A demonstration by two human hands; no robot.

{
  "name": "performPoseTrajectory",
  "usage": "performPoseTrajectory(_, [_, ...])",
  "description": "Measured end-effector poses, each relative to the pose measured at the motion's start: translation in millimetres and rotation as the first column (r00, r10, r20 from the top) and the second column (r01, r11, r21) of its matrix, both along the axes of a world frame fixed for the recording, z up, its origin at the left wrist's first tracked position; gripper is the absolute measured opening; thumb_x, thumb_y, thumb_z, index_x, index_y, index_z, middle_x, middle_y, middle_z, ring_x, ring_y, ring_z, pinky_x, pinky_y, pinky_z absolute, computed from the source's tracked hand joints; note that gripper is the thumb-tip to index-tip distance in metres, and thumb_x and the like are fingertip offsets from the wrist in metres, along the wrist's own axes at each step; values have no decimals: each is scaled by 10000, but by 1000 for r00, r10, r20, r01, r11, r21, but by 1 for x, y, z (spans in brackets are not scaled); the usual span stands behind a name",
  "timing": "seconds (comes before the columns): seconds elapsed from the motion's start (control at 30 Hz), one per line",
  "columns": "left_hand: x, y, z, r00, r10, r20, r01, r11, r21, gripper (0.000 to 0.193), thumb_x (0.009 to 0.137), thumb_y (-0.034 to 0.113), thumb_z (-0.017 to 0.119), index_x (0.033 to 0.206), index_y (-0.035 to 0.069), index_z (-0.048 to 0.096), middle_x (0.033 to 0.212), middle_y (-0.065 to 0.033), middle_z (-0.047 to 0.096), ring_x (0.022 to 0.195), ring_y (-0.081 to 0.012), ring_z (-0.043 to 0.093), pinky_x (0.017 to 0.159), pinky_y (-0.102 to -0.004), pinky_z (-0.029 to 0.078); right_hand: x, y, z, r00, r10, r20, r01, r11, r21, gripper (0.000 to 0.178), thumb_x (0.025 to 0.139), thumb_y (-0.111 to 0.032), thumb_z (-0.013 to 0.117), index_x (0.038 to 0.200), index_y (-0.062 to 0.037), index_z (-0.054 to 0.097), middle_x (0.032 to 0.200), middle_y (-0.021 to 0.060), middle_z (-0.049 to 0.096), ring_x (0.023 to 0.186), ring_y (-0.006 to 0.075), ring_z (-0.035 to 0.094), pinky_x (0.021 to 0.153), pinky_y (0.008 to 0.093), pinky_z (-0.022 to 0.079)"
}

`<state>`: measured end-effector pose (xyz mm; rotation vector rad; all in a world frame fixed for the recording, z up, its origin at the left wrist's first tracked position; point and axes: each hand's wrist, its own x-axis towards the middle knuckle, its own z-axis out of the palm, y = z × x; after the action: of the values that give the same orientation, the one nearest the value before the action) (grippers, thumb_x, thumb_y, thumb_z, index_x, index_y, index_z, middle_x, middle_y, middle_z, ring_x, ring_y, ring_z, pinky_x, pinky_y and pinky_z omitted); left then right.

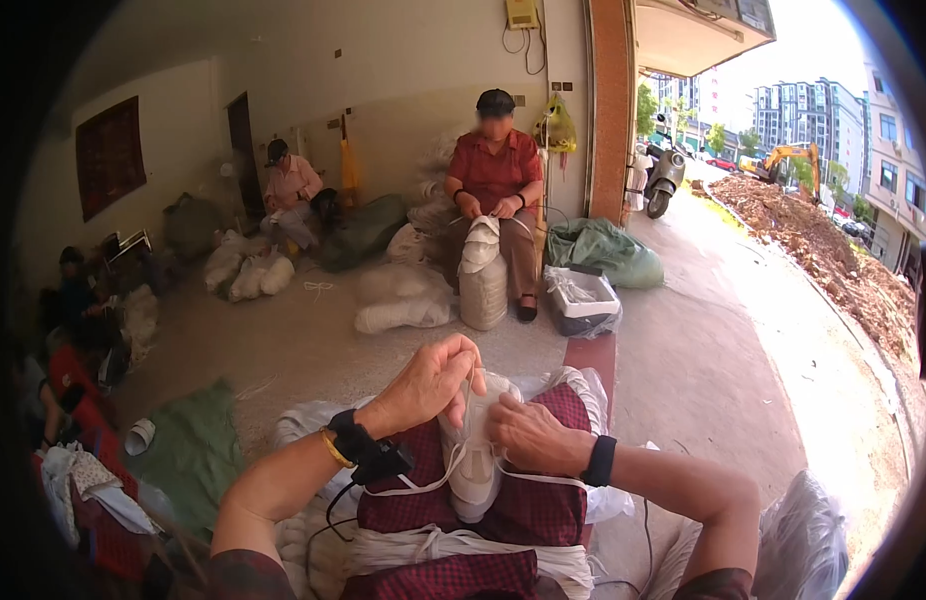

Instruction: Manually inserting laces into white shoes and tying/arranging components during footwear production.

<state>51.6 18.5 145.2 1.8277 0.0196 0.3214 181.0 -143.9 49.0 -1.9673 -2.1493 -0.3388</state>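
Setting: open-fronted workroom with a bare concrete floor, pale walls, and a sunlit street with rubble to the far right.

Far left: a dark wall hanging; seated people in shadow below it. Near left: a green sack lying flat on the floor.

Far centre-left: a seated person in pink among white bundles.

Near centre-left: left hand, raised above the lap, wrist bent, a black wrist device and yellow bangle at the cuff. Fingers curled and pressed together, tips pinching at the top of the white shoe upper.

Near centre: that shoe upper stands on end on the checked red cloth over the person's lap, between both hands, with white cord looping out to either side.

Far centre: a person in red, seated, working a tall white stack.

Near centre-right: right hand, palm down, black band at the wrist, fingers bent and closed against the upper's right side, steadying it. Whether they also pinch cord cannot be told.

Handling note: this work likely goes best with the right hand bracing firmly while the left draws the cord evenly, keeping the loops untangled.

Far right: green bag, lined crate, parked scooter.
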Motion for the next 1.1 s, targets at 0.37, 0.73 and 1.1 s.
performPoseTrajectory(0.37, [0, 34, -97, 997, 47, 68, -21, 937, -348, 260, 1077, 227, 420, 1136, 14, 557, 734, 25, 481, 628, -50, 517, 618, -244, 539, 20, 19, 24, 972, 161, -173, -191, 966, -174, 147, 692, -78, 658, 780, 38, 679, 974, 181, 636, 1034, 306, 602, 713, 404, 543])
performPoseTrajectory(0.73, [2, 28, -104, 994, 4, 106, 31, 948, -318, 221, 1046, 143, 518, 1197, -6, 578, 885, -21, 628, 839, -96, 639, 881, -277, 555, -11, 30, 32, 892, -411, -190, 336, 882, -331, 214, 691, -130, 733, 826, 32, 697, 863, 225, 698, 870, 382, 710, 693, 455, 584])
performPoseTrajectory(1.1, [-8, 19, -111, 989, 122, 79, -75, 891, -447, 165, 1003, 190, 610, 1025, 27, 631, 880, -10, 652, 766, -82, 629, 713, -233, 545, 32, 55, 39, 886, -296, -358, 460, 663, 591, 222, 738, -183, 682, 699, 36, 679, 805, 178, 647, 866, 368, 630, 665, 455, 517])
